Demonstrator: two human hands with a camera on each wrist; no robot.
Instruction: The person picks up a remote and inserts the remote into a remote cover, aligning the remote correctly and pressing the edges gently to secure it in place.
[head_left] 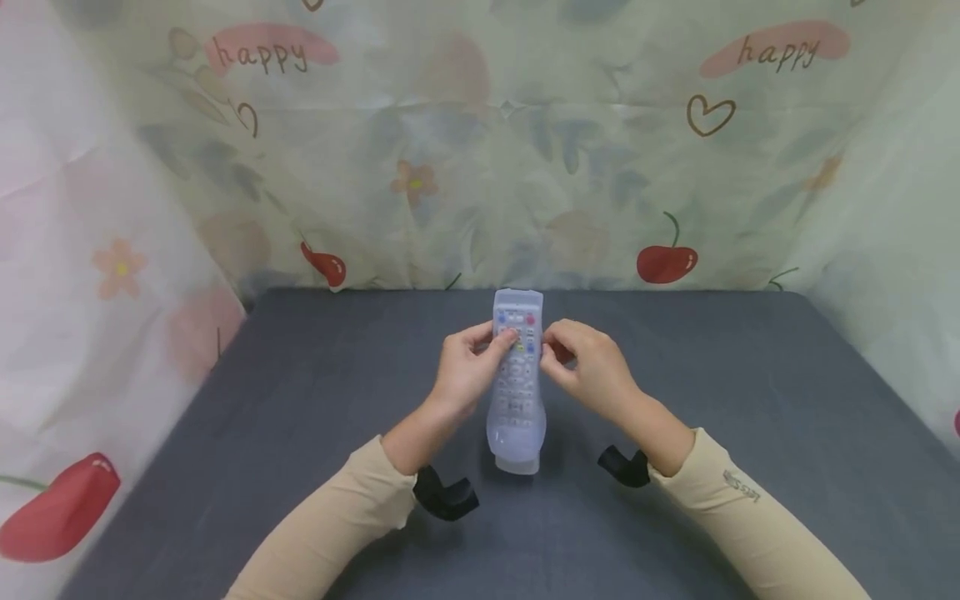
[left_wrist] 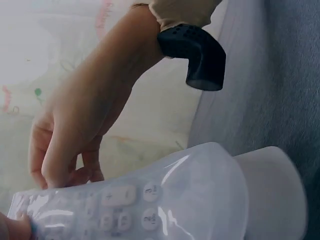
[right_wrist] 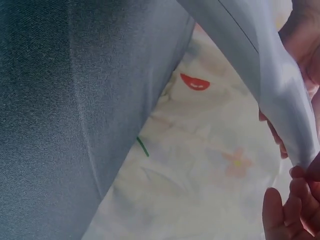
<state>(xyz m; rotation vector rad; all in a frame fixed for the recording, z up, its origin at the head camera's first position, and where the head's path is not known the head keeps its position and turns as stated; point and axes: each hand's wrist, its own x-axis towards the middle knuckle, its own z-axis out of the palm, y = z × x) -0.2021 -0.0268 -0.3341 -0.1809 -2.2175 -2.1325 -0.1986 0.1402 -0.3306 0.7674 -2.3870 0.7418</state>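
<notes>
A white remote control (head_left: 516, 383) in a clear silicone cover is held upright-tilted above the grey table (head_left: 300, 400), its near end poking out of the cover. My left hand (head_left: 495, 340) grips its left side, thumb on the upper buttons. My right hand (head_left: 551, 346) pinches the cover's right edge near the top. The left wrist view shows the covered remote (left_wrist: 165, 200) close up, with the right hand (left_wrist: 75, 135) behind it. In the right wrist view the cover (right_wrist: 270, 65) runs across the top, and the right fingertips (right_wrist: 290, 210) are just below its edge.
Printed cloth with cherries and the word "happy" (head_left: 480, 167) walls the table at the back and both sides. A black wrist mount sits under each forearm (head_left: 444, 493) (head_left: 624, 467). Bare grey tabletop lies all around the hands.
</notes>
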